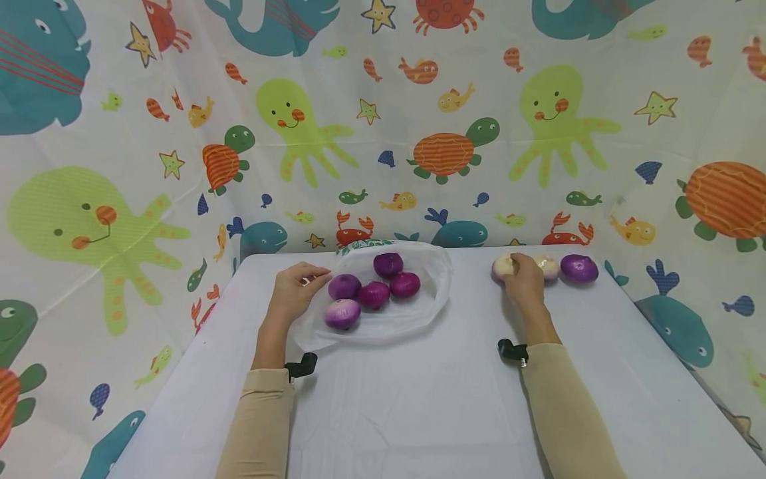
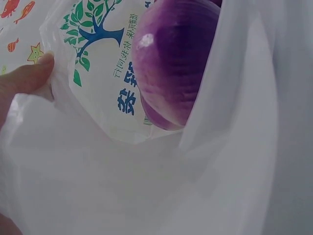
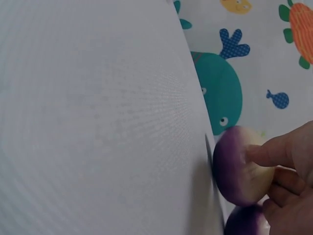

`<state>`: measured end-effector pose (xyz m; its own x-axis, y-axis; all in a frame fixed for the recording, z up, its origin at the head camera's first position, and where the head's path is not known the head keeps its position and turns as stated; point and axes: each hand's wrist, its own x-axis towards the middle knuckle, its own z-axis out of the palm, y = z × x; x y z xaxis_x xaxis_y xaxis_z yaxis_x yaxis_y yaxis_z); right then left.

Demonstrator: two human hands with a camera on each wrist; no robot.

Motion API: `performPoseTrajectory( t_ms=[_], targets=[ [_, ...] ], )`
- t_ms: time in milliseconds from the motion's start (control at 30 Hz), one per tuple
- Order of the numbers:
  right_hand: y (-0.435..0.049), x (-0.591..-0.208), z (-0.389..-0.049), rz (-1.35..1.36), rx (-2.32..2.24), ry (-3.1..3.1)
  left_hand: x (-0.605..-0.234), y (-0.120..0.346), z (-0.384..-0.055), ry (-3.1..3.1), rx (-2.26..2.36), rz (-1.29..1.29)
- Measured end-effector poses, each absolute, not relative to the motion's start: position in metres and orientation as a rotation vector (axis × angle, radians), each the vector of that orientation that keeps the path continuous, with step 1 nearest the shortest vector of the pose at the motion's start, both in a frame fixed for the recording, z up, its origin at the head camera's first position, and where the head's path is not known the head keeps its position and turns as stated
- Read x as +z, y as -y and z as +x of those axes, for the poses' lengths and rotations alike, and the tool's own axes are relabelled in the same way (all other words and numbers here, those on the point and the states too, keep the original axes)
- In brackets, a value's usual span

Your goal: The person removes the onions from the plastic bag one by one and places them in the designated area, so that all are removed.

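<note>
On the left, my left hand [image 1: 291, 293] pinches the edge of a thin white plastic bag [image 1: 413, 324] between thumb and fingers. The bag lies spread open, and several purple onions [image 1: 374, 295] are inside it. The left wrist view shows one onion [image 2: 173, 58] close up, beside green leaf print and blue lettering on the bag. At the back right, my right hand [image 1: 526, 283] grips a purple-and-white onion [image 3: 234, 166], its thumb on the pale side. A second pale onion [image 1: 547, 267] is partly hidden by that hand, and a purple onion [image 1: 578, 269] sits right of it.
Everything rests on a table with a white cover [image 1: 419, 399]. Behind it and at both sides hangs a cloth [image 1: 383, 133] printed with sea animals. The onions at right sit near the table's far edge.
</note>
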<state>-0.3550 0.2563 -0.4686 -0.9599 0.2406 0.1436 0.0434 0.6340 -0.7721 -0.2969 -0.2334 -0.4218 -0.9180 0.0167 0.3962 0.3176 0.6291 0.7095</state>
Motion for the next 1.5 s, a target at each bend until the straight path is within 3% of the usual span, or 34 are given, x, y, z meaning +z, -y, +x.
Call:
performPoseTrajectory(
  t_ms=[800, 1500],
  targets=[
    [-0.249, -0.456, -0.352, -0.188, 1.285, 2.596, -0.422, 0.233, -0.297, 2.519, -1.186, -0.235],
    [-0.200, -0.417, -0.335, 0.158, 1.159, 2.481, -0.421, 0.230, -0.296, 2.523, -1.206, -0.257]
  ],
)
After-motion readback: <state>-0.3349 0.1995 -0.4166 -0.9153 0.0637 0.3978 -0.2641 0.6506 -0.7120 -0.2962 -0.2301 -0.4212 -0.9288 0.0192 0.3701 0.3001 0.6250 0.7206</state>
